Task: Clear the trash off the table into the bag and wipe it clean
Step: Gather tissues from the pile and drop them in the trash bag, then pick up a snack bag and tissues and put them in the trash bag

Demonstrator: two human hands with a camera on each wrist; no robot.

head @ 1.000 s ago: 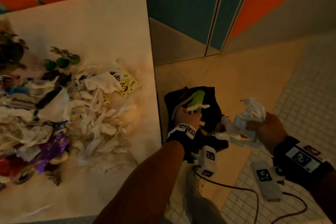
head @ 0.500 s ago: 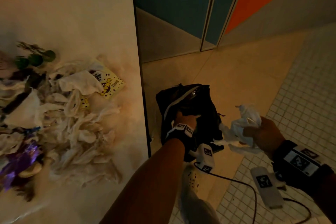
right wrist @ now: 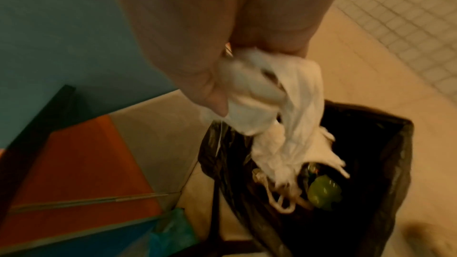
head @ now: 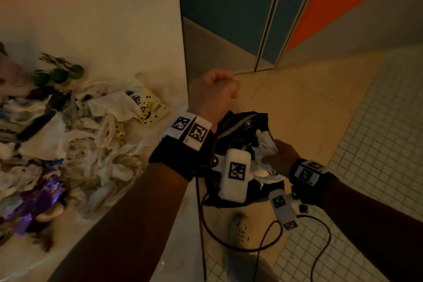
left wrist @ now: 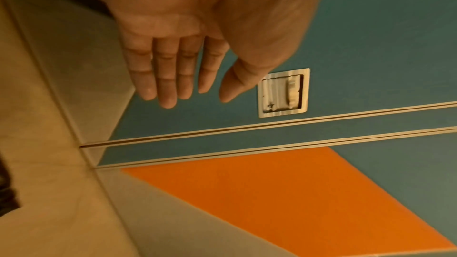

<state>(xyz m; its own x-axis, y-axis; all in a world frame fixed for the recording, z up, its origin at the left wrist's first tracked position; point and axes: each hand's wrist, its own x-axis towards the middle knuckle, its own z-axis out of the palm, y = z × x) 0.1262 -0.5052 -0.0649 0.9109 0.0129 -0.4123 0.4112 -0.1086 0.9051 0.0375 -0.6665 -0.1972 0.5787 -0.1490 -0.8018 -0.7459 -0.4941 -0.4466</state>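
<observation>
The black trash bag (head: 238, 135) stands open on the floor just off the table's (head: 109, 30) right edge, at about five o'clock from the head view's centre. Over its mouth the right hand (head: 282, 158) clutches a wad of crumpled white tissue (right wrist: 279, 116), fingers and thumb curled tight round it, the loose tails hanging down into the bag. Inside, at the wad's five o'clock in the right wrist view, lies something green (right wrist: 323, 192), perhaps a crushed bottle, though the blur leaves it uncertain. The left hand (left wrist: 197, 46) hovers above the bag at its twelve o'clock, holding nothing, its fingers straight and together with the thumb a little apart. On the table, at nine o'clock from the bag, spreads a heap of white tissues (head: 91, 155), with a yellow wrapper (head: 152, 110) at its near edge and purple foil (head: 39, 197) toward seven o'clock.
</observation>
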